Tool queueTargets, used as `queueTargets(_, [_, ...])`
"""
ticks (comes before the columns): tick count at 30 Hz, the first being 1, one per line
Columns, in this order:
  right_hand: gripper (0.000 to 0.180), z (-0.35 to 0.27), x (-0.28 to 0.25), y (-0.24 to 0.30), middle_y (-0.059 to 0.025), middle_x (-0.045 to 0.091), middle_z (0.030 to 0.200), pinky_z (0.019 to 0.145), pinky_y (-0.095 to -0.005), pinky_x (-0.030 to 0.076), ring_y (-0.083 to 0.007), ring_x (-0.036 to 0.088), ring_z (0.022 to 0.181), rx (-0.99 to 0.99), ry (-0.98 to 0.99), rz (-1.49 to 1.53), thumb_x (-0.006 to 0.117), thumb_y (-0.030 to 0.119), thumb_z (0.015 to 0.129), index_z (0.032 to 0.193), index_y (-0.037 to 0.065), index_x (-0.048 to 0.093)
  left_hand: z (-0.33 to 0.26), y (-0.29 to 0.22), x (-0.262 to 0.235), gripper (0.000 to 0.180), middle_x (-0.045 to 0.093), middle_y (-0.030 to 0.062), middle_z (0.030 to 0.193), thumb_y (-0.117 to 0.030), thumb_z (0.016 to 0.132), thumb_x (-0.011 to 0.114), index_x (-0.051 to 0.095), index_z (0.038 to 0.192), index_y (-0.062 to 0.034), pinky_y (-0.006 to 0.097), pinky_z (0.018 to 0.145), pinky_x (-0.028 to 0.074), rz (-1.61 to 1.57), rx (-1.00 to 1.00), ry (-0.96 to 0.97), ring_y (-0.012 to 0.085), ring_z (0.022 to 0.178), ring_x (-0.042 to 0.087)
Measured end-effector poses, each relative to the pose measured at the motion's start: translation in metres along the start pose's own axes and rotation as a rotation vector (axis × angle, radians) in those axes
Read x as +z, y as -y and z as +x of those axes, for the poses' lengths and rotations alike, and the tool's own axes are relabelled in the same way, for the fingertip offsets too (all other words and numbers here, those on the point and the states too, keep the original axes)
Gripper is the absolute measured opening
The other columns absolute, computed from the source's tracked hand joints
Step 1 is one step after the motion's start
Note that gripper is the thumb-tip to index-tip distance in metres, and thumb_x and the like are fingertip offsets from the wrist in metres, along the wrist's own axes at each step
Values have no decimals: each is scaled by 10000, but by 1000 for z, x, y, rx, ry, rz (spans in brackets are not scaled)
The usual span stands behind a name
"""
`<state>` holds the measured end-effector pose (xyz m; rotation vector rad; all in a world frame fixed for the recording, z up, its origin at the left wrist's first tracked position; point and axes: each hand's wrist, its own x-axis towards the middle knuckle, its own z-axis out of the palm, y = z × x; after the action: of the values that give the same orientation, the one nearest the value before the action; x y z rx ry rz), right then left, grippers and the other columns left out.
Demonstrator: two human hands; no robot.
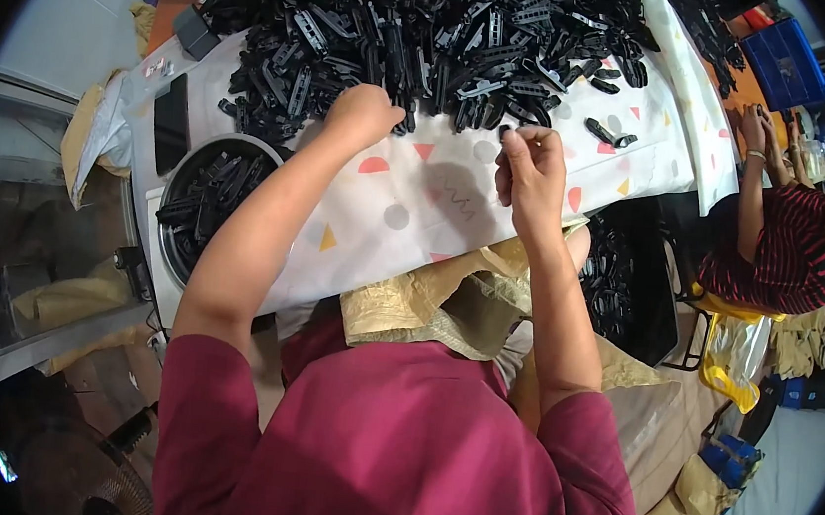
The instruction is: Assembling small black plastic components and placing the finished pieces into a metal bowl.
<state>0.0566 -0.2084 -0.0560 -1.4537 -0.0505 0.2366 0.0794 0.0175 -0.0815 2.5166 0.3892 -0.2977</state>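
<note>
A big heap of black plastic clip-like parts [453,38] spreads over the far side of the patterned white tablecloth [400,182]. At the heap's near edge is my left hand [362,116], its fingers curled down among the parts and mostly hidden behind its back. Whether a part is pinched there I cannot make out. To the right, my right hand [534,175] is raised just above the cloth, thumb and forefinger closed on a small black plastic part [506,131]. Only the tip of that part shows.
On the left stands a round tub [269,152] with more black parts, beside a dark phone-like slab [171,123]. Two loose parts [608,133] lie right of the heap. A black crate [659,326] of parts sits low at right. A person in a striped shirt [782,238] works beyond it.
</note>
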Motion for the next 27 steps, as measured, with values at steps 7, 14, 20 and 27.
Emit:
queueTargets(7, [149,-17,10,-12,-75,558,818,457,-229,494,-135,584,631,131,49,126,558,9,839,960,15,472,-20,-2,-12,267,625,187,692,-237,656,598,642,691,24,396,671,492,-34,-7,-16,333,674,612])
queueTargets(14, [262,-39,10,11,-91,625,729,474,-220,474,-140,598,545,33,244,-118,583,77,852,1062,-56,499,-72,-11,-53,203,630,58,874,-67,777,595,590,967,5,217,593,480,-812,28,365,98,678,592])
queueTargets(20, [174,-45,24,29,-132,618,712,441,-244,483,-168,598,515,47,298,139,590,124,854,887,-19,498,-103,-30,-60,342,645,34,817,-74,787,571,590,1127,-36,210,614,459,-787,391,439,67,666,568])
queueTargets(27, [235,-53,28,27,-157,611,693,434,-280,501,-218,608,504,154,222,415,604,215,850,828,26,466,-117,-36,-57,310,650,128,879,7,766,567,622,1069,-38,250,592,473,-359,807,-28,184,684,618])
